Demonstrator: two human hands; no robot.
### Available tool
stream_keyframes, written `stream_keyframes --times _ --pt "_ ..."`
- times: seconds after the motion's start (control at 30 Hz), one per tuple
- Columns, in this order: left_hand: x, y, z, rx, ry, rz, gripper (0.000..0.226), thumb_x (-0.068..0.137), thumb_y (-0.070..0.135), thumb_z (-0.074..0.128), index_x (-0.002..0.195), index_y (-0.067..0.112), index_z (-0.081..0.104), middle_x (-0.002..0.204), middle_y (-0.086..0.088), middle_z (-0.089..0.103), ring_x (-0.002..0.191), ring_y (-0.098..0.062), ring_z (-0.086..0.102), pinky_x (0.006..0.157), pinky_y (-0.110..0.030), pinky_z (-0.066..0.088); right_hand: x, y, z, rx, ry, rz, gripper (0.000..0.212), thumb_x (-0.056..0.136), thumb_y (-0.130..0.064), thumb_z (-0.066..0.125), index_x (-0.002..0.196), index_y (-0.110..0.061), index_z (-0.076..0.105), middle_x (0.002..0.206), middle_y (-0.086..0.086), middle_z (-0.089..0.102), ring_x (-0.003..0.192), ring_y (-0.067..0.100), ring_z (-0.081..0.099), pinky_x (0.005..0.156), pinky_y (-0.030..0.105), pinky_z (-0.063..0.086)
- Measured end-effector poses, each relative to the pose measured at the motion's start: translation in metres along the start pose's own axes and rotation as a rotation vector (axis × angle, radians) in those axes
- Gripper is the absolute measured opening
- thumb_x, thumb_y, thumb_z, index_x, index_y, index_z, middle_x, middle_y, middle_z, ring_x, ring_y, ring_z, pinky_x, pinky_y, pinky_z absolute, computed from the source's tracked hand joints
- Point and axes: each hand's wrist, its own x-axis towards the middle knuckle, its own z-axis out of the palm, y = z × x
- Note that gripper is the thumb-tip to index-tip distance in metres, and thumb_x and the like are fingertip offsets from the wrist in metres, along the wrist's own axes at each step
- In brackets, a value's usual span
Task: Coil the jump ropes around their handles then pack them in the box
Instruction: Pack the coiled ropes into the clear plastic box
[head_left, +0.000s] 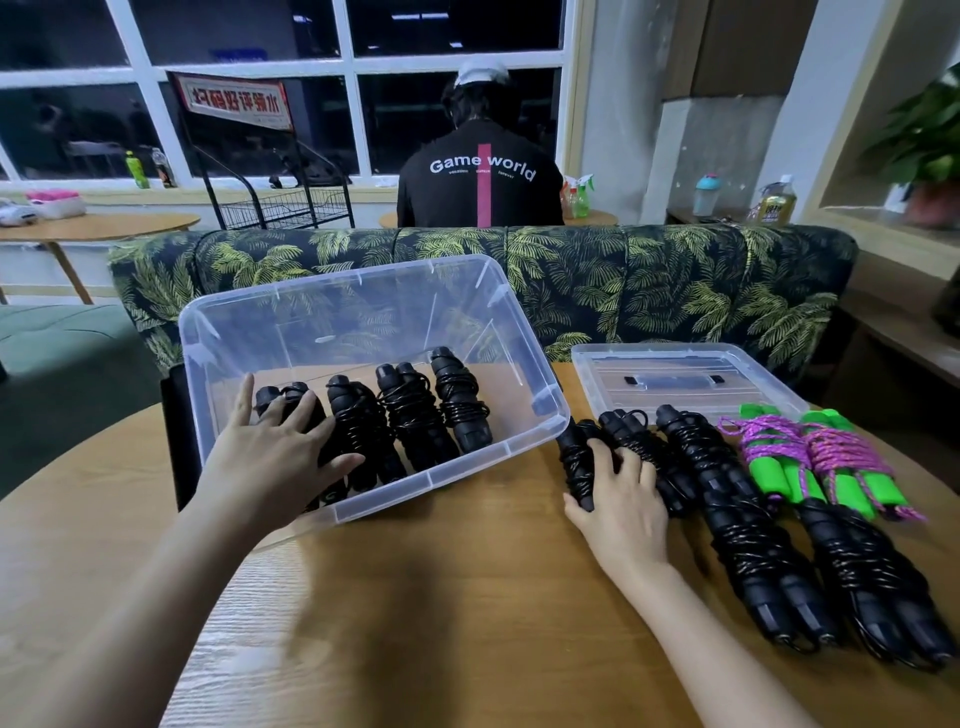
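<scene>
box (452, 470) around the left hand (275, 457): clear, glossy, smooth plastic. table (415, 597) beneath both hands: wood grain, matt. black jump ropes (727, 499) at the right hand (623, 499): matt handles, shiny smooth cord. green jump ropes (852, 491) further right: matt handles, braided purple cord, rough-looking.

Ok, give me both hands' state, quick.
Left hand: open, fingers spread on a packed rope in the box.
Right hand: gripping a loose rope on the table.
</scene>
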Motion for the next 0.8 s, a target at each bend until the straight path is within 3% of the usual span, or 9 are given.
stream_keyframes --times 0.1,0.37,0.53,0.63,0.8 --pt "0.000 0.000 0.000 0.001 0.003 -0.001 0.112 0.060 0.070 -0.025 0.152 0.032 0.028 0.164 -0.003 0.016 0.151 -0.024 0.016 0.092 -0.049 -0.040 -0.008 0.010 -0.010 0.055 0.007 0.061 0.074 0.083 -0.047 0.071 0.145 -0.021 0.040 0.134 0.014 0.050 0.116 0.031 0.048 0.059 0.032 0.053" --pt "-0.003 0.004 -0.004 0.036 -0.001 -0.014 0.111 0.061 0.071 -0.022 0.154 0.032 0.024 0.165 -0.004 0.011 0.151 -0.025 0.014 0.093 -0.050 -0.038 -0.004 0.012 -0.072 0.338 0.189 0.186 0.078 0.083 -0.040 0.072 0.148 -0.026 0.030 0.139 0.010 0.047 0.122 0.030 0.043 0.072 0.039 0.046" --pt "-0.009 0.006 -0.007 -0.008 -0.008 -0.045 0.077 0.091 0.071 0.013 0.154 0.028 0.025 0.165 -0.006 0.011 0.151 -0.028 0.013 0.106 -0.055 -0.029 0.005 -0.026 -0.119 0.454 0.259 0.064 0.078 0.088 -0.042 0.067 0.152 -0.031 0.024 0.145 0.004 0.044 0.131 0.023 0.039 0.075 0.031 0.034" --pt "-0.011 0.007 -0.005 -0.026 -0.001 -0.062 0.079 0.093 0.071 0.016 0.155 0.022 0.020 0.164 -0.006 0.012 0.151 -0.028 0.014 0.115 -0.059 -0.014 0.009 -0.060 -0.134 0.558 0.196 -0.071 0.082 0.090 -0.045 0.064 0.154 -0.039 0.014 0.150 -0.002 0.037 0.135 0.017 0.034 0.079 0.027 0.033" --pt "-0.008 0.009 -0.003 -0.110 0.010 -0.111 0.093 0.092 0.073 0.025 0.156 0.007 0.009 0.164 -0.012 0.012 0.151 -0.026 0.015 0.117 -0.055 -0.013 0.022 -0.129 -0.124 0.660 -0.032 -0.271 0.092 0.090 -0.046 0.064 0.153 -0.045 -0.002 0.147 0.001 0.036 0.131 0.020 0.039 0.086 0.029 0.039"
